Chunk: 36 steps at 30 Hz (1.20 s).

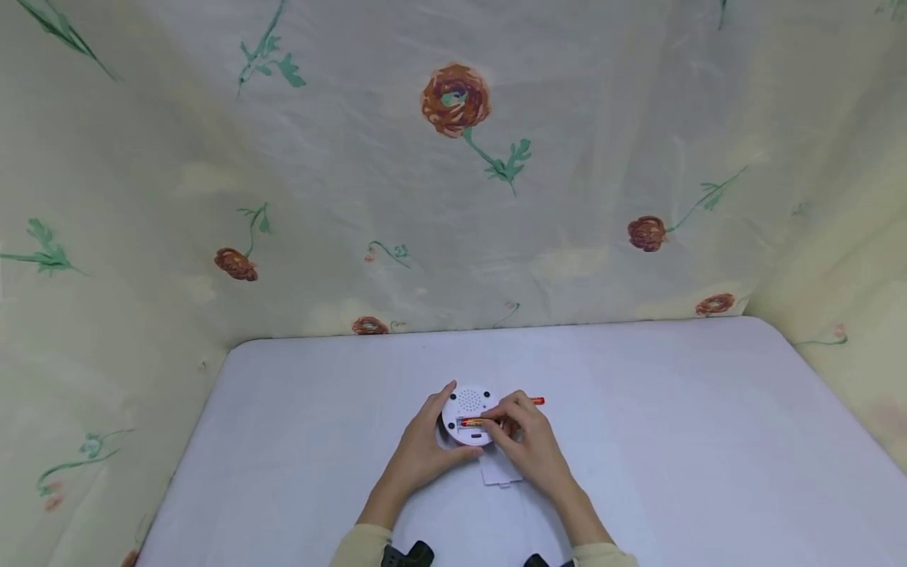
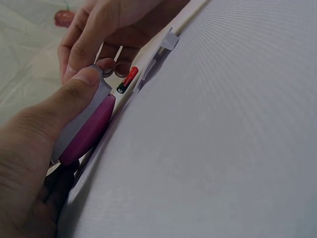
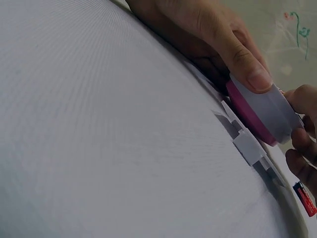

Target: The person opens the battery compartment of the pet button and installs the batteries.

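Observation:
My left hand (image 1: 425, 453) holds a round white device (image 1: 469, 399) with a pink underside, thumb on the near rim and fingers round the far left. Its upturned white face shows speaker holes, dark feet and a battery slot. In that slot lies a red battery (image 1: 469, 422); the thumb and forefinger of my right hand (image 1: 526, 437) pinch its right end, hiding that part. Beyond the right hand, a second red battery (image 1: 539, 401) rests on the table, also visible in the right wrist view as a red and black battery (image 3: 304, 199).
A thin white cover with a tab (image 1: 501, 470) lies on the table just in front of the device, partly beneath the right hand. White cloth covers the table (image 1: 673, 441). Behind it hangs a flowered curtain (image 1: 567, 260), continuing along both sides.

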Tool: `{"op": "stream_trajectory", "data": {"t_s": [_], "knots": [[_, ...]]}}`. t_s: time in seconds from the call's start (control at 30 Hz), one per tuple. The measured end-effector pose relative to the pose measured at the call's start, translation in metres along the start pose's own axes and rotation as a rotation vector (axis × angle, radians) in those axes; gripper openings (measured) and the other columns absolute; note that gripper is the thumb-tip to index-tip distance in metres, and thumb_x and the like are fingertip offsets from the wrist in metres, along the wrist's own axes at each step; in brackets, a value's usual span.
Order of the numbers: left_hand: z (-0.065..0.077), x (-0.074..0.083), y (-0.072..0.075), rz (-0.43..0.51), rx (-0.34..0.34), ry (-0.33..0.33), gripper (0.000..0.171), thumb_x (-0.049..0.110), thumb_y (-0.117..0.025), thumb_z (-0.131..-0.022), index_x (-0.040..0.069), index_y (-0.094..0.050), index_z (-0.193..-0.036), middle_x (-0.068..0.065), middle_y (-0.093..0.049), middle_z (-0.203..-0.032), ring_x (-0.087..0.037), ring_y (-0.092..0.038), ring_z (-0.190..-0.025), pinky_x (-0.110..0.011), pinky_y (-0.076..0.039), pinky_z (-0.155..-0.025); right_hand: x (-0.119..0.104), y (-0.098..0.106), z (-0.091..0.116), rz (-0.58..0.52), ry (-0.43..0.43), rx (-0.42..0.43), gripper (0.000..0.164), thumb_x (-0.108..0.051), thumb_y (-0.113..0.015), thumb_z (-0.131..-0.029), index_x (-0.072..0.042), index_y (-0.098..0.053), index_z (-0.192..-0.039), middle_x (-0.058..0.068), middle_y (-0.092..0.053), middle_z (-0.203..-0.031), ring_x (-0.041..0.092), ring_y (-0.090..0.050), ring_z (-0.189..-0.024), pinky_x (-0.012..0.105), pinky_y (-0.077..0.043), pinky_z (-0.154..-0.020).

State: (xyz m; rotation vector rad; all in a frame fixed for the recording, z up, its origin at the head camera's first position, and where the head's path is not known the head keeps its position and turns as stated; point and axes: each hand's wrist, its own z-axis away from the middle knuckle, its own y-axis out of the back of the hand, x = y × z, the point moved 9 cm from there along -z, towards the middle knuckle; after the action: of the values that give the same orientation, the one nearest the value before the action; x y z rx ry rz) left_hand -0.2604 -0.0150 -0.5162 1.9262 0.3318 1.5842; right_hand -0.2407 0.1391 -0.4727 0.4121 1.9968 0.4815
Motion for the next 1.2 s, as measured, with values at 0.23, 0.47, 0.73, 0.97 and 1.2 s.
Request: {"op": "stream_trajectory", "data": {"t_s": [0.23,0.47,0.73,0.97,1.2], "knots": [[0.0,0.0,0.001,0.007,0.002,0.006,0.104,0.056,-0.078,-0.065,0.028,-0.025,-0.15,-0.001,-0.044,-0.143,-0.021,-0.042,-0.134,-0.047,-0.038,-0.108,-0.001,0.0,0.0,-0.013,-0.016,0.001,0.009,-0.015,-0.071,-0.084,-0.016,-0.07,-0.093,-0.006,-0.052,-0.087,0.004,-0.048,-0.067,0.02,-0.044,-0.056],[-0.003,0.002,-0.001,0.008,0.002,-0.007,0.103,0.056,-0.078,-0.066,0.029,-0.025,-0.15,-0.001,-0.045,-0.142,-0.021,-0.044,-0.132,-0.047,-0.039,-0.107,0.005,0.002,-0.001,-0.027,-0.073,0.007,0.009,-0.017,-0.073,-0.082,-0.02,-0.071,-0.09,-0.006,-0.054,-0.087,0.007,-0.049,-0.068,0.019,-0.043,-0.056],[-0.003,-0.001,0.0,0.013,-0.002,0.004,0.103,0.058,-0.078,-0.065,0.032,-0.025,-0.149,0.001,-0.045,-0.142,-0.019,-0.042,-0.133,-0.046,-0.038,-0.107,0.012,-0.001,-0.001,-0.062,-0.16,0.001,0.009,-0.016,-0.073,-0.082,-0.02,-0.071,-0.09,-0.004,-0.054,-0.087,0.009,-0.049,-0.069,0.017,-0.041,-0.058],[-0.003,-0.001,0.001,0.018,-0.002,-0.005,0.101,0.055,-0.079,-0.066,0.032,-0.025,-0.149,0.001,-0.044,-0.143,-0.019,-0.042,-0.134,-0.045,-0.038,-0.108,-0.006,0.003,-0.003,-0.1,-0.191,0.002,0.01,-0.008,-0.072,-0.082,-0.007,-0.068,-0.091,0.009,-0.056,-0.09,0.023,-0.051,-0.072,0.017,-0.042,-0.06],[-0.003,-0.001,0.001,0.017,-0.007,-0.019,0.102,0.056,-0.078,-0.066,0.031,-0.025,-0.149,0.001,-0.044,-0.143,-0.02,-0.042,-0.134,-0.045,-0.039,-0.108,-0.02,0.006,-0.003,-0.121,-0.188,-0.008,0.011,-0.008,-0.072,-0.082,-0.005,-0.066,-0.091,0.01,-0.056,-0.09,0.017,-0.051,-0.072,0.016,-0.043,-0.06]]}}
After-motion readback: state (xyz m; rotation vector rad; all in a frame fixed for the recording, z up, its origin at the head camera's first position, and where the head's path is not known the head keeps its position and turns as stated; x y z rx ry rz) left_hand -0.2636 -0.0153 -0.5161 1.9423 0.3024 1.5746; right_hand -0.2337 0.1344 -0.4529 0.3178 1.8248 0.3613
